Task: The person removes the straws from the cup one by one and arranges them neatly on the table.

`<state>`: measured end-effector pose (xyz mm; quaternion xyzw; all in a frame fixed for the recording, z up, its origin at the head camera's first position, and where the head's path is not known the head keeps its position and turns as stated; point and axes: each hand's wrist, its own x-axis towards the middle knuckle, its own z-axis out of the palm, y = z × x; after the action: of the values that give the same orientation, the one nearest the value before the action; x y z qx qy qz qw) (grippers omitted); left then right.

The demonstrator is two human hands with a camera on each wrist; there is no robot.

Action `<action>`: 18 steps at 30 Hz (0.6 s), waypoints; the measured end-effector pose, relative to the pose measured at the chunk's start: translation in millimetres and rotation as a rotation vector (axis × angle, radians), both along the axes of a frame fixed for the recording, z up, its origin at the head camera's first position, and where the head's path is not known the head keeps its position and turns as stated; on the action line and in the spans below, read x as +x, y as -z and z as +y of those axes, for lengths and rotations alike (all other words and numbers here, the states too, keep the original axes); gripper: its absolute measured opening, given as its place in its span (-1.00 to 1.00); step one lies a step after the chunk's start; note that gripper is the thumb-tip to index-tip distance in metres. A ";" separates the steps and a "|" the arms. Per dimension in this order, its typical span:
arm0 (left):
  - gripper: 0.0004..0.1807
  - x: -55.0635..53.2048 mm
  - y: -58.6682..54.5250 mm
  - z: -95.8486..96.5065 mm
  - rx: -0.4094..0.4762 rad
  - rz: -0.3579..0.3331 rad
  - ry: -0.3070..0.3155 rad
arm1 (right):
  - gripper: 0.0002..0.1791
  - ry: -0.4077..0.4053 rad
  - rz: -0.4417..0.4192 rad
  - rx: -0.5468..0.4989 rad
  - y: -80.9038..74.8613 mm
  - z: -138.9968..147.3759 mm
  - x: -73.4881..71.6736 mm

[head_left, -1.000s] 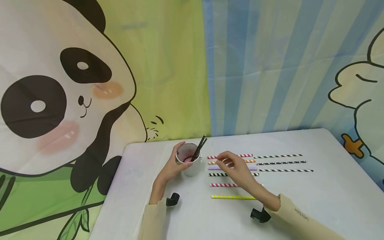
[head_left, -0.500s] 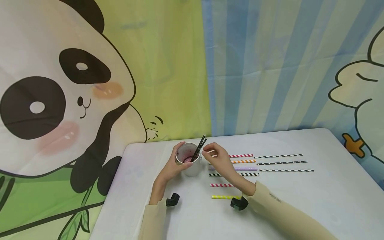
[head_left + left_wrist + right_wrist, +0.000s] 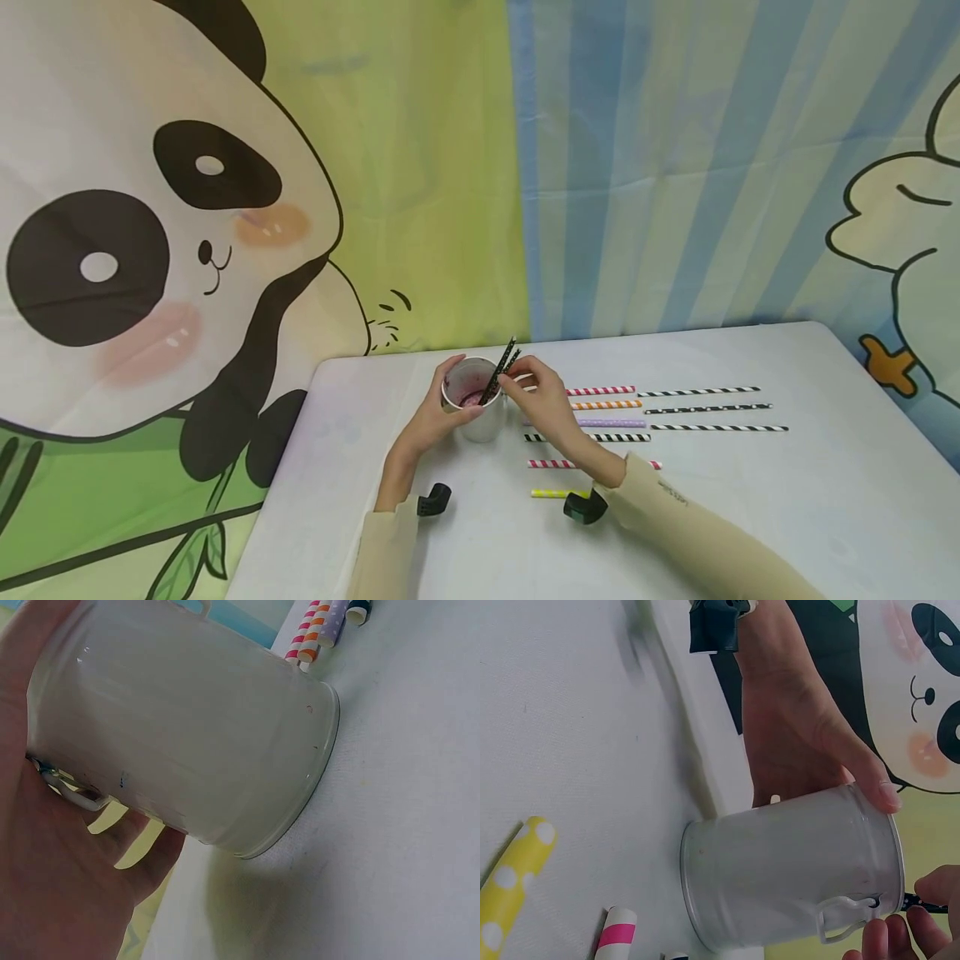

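A small whitish bucket (image 3: 480,427) stands on the table, pinkish inside. My left hand (image 3: 429,423) grips it round its left side, thumb at the near rim; the left wrist view shows the bucket wall (image 3: 180,727) up close. Several black paper straws (image 3: 507,358) with white dots lean out over the rim to the right. At that rim my right hand (image 3: 542,400) pinches one black straw (image 3: 924,904) between thumb and fingers, beside the bucket's side loop (image 3: 844,919).
Right of the bucket, straws lie in rows: red-striped (image 3: 600,391), orange-striped (image 3: 607,405), purple (image 3: 615,423), black-and-white (image 3: 618,437), pink-striped (image 3: 551,464) and yellow (image 3: 553,493). Farther right lie more black-and-white straws (image 3: 716,428). A printed cloth (image 3: 435,208) hangs behind the table.
My right hand has moved left from above the laid-out straws to the bucket's rim and now pinches a black straw. The straws' tops have spread apart. My left hand stays on the bucket.
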<state>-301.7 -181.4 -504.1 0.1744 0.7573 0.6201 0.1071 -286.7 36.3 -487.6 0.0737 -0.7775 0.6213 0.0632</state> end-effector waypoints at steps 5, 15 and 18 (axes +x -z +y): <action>0.01 -0.6 -0.3 0.5 0.004 -0.006 0.005 | -0.84 0.008 0.019 0.006 9.0 1.5 -5.4; 0.02 0.1 -1.3 2.3 -0.009 -0.011 -0.011 | -0.85 0.029 0.024 -0.015 -4.0 8.4 -1.3; 0.02 0.8 -1.4 2.4 -0.011 -0.006 -0.023 | -0.84 0.022 0.027 -0.040 -9.4 12.1 0.4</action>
<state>-301.0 -179.0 -502.6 0.1634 0.7623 0.6178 0.1030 -286.3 48.4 -478.2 0.0722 -0.7648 0.6349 0.0821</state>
